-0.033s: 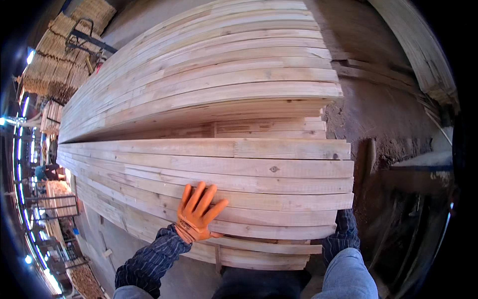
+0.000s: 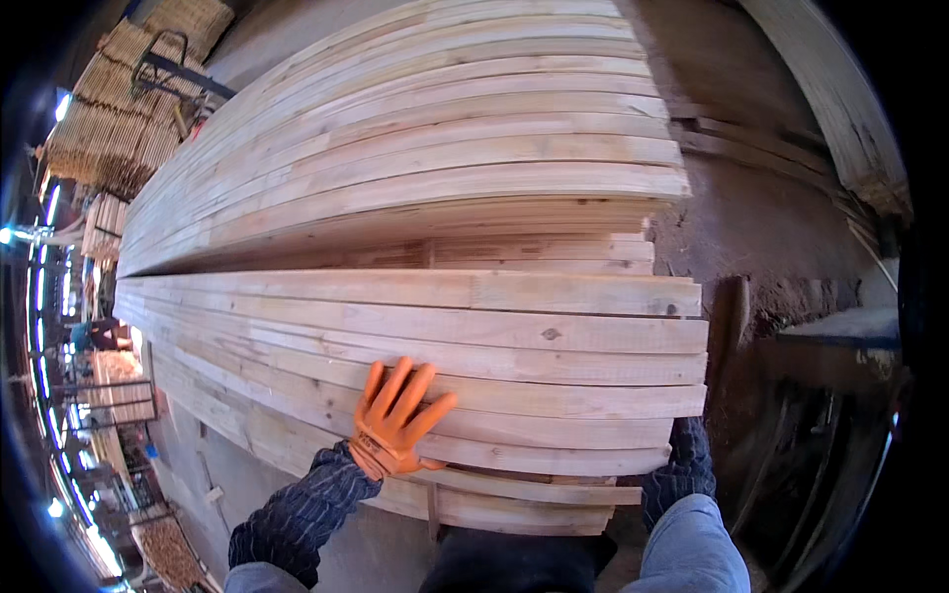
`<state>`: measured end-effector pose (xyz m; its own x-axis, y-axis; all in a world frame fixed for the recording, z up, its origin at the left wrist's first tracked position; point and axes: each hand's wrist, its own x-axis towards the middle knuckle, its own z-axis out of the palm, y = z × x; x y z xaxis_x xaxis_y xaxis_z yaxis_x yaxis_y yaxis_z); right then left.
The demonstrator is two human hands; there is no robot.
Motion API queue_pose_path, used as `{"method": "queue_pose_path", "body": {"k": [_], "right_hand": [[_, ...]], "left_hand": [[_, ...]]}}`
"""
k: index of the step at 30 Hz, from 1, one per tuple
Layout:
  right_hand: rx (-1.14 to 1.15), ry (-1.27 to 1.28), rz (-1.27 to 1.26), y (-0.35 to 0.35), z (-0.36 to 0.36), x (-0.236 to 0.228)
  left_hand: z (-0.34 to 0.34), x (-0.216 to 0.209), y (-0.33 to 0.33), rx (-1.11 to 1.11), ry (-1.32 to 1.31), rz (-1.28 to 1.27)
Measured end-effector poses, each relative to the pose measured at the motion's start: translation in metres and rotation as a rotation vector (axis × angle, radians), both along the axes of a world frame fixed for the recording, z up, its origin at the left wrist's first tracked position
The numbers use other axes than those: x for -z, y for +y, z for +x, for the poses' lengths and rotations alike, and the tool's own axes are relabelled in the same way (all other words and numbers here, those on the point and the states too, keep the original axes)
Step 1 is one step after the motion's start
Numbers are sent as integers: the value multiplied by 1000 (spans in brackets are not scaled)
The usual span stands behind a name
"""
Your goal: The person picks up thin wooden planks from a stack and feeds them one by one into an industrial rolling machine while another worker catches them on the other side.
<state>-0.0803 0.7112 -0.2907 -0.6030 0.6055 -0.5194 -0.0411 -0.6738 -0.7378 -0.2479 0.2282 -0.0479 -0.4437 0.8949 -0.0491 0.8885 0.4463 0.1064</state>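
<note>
My left hand (image 2: 397, 427), in an orange glove, lies with fingers spread across the top of the near stack of pale wooden boards (image 2: 554, 395). Nothing is in its grasp. On the right, my forearm in a dark striped sleeve (image 2: 682, 474) reaches down past the board ends. The boards hide my right hand, so its fingers cannot be made out. Some lower boards (image 2: 524, 514) jut out on the side closest to me.
Beyond a narrow wedge-shaped gap lies a second, larger stack of boards (image 2: 474, 128). More timber piles (image 2: 109, 119) stand at the far left, near a dark metal frame (image 2: 183, 74). A dusty floor (image 2: 751, 217) and a ledge (image 2: 840, 326) are to the right.
The whole view has shifted very slightly. My left hand stays flat on the boards, and my right arm keeps its place at their ends.
</note>
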Motion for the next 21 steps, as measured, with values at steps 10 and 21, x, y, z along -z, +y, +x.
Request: {"method": "queue_pose_path", "body": {"k": [10,21], "right_hand": [[-35,-89,-11,-1,36,-13],[-149,-9,21,-35,40,-5]], "left_hand": [[-16,-10,8,1,-131,42],[-4,-2,-5,28,1,192]]}}
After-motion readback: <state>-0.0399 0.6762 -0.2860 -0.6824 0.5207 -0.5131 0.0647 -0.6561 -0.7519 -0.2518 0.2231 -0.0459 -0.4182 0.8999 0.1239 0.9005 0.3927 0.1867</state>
